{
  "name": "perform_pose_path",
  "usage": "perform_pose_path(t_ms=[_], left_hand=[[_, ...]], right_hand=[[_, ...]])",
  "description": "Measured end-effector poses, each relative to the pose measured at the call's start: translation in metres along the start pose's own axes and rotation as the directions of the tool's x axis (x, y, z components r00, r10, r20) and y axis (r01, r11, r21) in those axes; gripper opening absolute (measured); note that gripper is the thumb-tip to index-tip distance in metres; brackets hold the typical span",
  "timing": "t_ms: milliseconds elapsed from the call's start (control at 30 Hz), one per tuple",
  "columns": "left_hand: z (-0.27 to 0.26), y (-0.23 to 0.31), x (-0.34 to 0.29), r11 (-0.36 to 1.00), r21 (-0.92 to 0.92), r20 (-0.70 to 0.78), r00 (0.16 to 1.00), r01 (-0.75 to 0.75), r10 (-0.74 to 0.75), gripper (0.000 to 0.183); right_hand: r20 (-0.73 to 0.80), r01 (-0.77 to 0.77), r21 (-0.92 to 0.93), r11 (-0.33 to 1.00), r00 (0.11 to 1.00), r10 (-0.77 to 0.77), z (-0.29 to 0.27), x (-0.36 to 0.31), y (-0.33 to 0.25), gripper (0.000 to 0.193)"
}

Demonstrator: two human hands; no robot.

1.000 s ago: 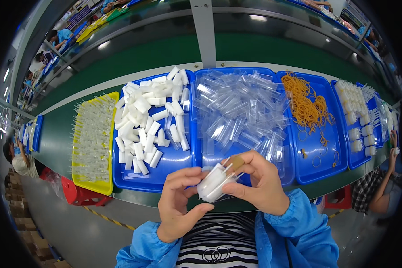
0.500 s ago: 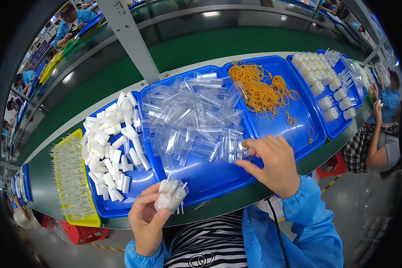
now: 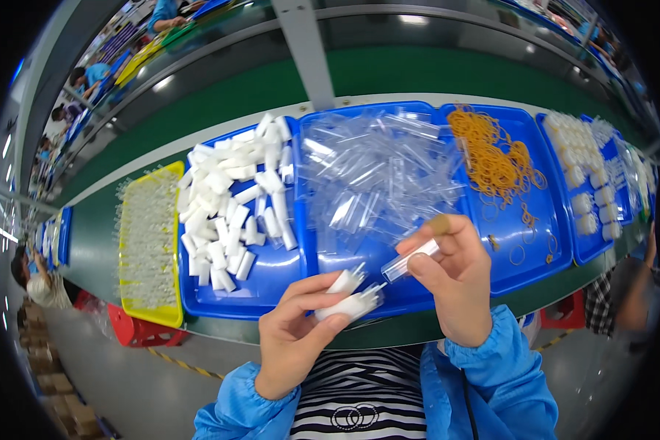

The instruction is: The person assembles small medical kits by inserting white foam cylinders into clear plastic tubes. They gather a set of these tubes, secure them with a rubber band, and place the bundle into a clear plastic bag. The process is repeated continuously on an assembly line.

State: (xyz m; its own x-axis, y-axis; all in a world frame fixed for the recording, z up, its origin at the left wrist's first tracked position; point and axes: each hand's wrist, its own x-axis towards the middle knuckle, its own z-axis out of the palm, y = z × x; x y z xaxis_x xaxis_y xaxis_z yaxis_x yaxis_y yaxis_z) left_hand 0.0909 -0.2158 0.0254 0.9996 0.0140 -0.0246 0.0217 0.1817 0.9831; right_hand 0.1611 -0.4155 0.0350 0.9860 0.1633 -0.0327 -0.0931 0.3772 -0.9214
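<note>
A clear tube (image 3: 406, 265) is pinched between the thumb and fingertips of the right hand (image 3: 460, 286), held aslant above the near part of the middle blue tray (image 3: 409, 297), its lower end pointing toward the left hand (image 3: 297, 330). A tan cover (image 3: 438, 224) wraps one right fingertip. The left thumb and fingers are clamped on some white rolls (image 3: 350, 303) with thin pale tips, over that tray's near left corner; whether a tip touches the tube I cannot tell. Loose clear sleeves (image 3: 381, 172) heap across the middle tray's far half, up to its far edge. Just left, another blue tray (image 3: 275, 282) holds a pile of white cylinders (image 3: 224, 198), thickest away from its near right corner. Right of the middle, a third blue tray (image 3: 500, 275) carries orange rubber bands (image 3: 491, 158), tangled at its far left corner, with a few strays nearer. A yellow tray (image 3: 177, 246) packed with thin clear pieces (image 3: 147, 238) stands toward the tabletop's (image 3: 92, 213) left end; white bundles (image 3: 573, 176) fill much of a blue tray (image 3: 591, 253) toward the right end. A red stool (image 3: 136, 328) sits below the tabletop's near edge.
</note>
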Motion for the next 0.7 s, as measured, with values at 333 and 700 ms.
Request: perform_pose_path(t_ms=[333,700], left_hand=[[-0.005,-0.005,-0.009,0.995,0.059,-0.101,0.991,-0.086,0.092,0.025],[-0.007,-0.006,-0.009,0.993,0.065,-0.119,0.988,-0.094,0.102,0.023]], right_hand=[[0.089,0.085,-0.119,0.989,0.993,-0.074,0.014,-0.003,0.007,0.034],[0.192,0.103,-0.378,0.920,0.981,-0.031,0.014,-0.006,0.013,0.036]])
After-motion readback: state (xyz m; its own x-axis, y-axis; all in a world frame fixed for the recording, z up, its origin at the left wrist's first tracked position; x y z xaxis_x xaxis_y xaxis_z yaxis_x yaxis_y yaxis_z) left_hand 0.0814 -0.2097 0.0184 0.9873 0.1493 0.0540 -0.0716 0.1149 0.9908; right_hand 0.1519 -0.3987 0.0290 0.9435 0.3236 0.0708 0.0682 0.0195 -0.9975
